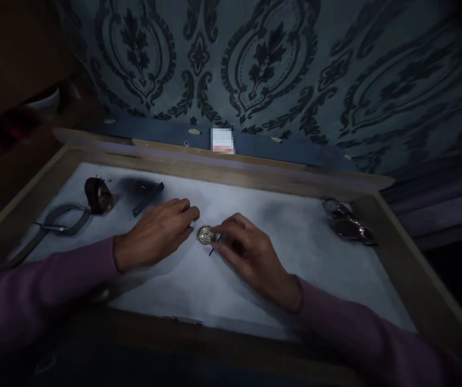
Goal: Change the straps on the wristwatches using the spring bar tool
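Note:
Near the middle of a white-bottomed drawer (295, 269), a small round gold watch face (206, 235) is pinched at its right edge by my right hand (251, 252), thumb below and fingers above. A thin dark strip (214, 246) shows beside the thumb; whether it belongs to the watch I cannot tell. My left hand (162, 228) is just left of the watch, its fingers curled and pressed together. What sits between those fingertips, if anything, is too small to name.
On the left lie a dark strap watch (99, 194), a grey belt-like strap (67, 219) and a dark flat piece (148, 199). Sunglasses (352, 230) and another watch (331, 205) rest at the right. Raised wooden edges surround the drawer; patterned fabric (263, 59) hangs behind.

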Tool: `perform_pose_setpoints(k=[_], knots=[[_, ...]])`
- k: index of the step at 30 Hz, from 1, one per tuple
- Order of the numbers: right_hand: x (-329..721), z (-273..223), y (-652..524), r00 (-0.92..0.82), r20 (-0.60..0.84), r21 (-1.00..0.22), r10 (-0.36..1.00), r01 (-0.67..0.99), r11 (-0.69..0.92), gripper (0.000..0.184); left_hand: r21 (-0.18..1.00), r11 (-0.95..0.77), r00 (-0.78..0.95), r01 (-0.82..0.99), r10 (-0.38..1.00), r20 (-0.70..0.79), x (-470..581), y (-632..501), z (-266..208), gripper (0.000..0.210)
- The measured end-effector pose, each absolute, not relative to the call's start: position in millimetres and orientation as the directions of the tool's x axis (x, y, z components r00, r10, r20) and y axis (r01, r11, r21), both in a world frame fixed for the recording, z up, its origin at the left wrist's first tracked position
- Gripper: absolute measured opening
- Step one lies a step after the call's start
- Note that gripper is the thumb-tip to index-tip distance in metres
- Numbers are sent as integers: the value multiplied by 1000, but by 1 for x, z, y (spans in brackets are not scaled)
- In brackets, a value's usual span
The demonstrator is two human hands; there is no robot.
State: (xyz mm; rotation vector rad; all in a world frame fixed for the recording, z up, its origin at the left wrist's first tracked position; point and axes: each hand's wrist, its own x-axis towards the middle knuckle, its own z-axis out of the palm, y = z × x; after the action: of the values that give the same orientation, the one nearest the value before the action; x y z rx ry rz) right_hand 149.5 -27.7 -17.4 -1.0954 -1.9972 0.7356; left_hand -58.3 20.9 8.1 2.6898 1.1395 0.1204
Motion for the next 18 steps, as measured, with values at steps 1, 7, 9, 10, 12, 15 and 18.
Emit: perform_pose_setpoints(k=[1, 7, 9, 10, 12, 15, 18], knots=[[148, -12, -33, -457, 321, -743, 830, 422, 520, 12, 228, -676, 696, 701, 718, -9, -59, 21, 9, 12], [132, 10, -52, -872, -76, -702, 484, 392, 595, 11, 246, -669, 686, 701, 727, 22, -60, 22, 9, 13], [128, 12, -50, -883, -130, -667, 450, 414, 619, 13, 259, -670, 688, 695, 725, 32, -60, 22, 7, 14], [127, 12, -48, -886, -144, -655, 442, 420, 628, 15, 263, -672, 689, 693, 724, 34, -60, 22, 7, 15], [125, 14, -44, -886, -175, -634, 430, 436, 639, 21, 269, -671, 691, 691, 722, 26, -60, 23, 7, 15], [124, 20, -41, -886, -227, -638, 404, 449, 626, 26, 277, -665, 692, 694, 722, 0, -60, 23, 9, 14], [123, 27, -40, -896, -265, -642, 356, 439, 628, 30, 275, -666, 693, 694, 721, 0, -60, 23, 10, 13]])
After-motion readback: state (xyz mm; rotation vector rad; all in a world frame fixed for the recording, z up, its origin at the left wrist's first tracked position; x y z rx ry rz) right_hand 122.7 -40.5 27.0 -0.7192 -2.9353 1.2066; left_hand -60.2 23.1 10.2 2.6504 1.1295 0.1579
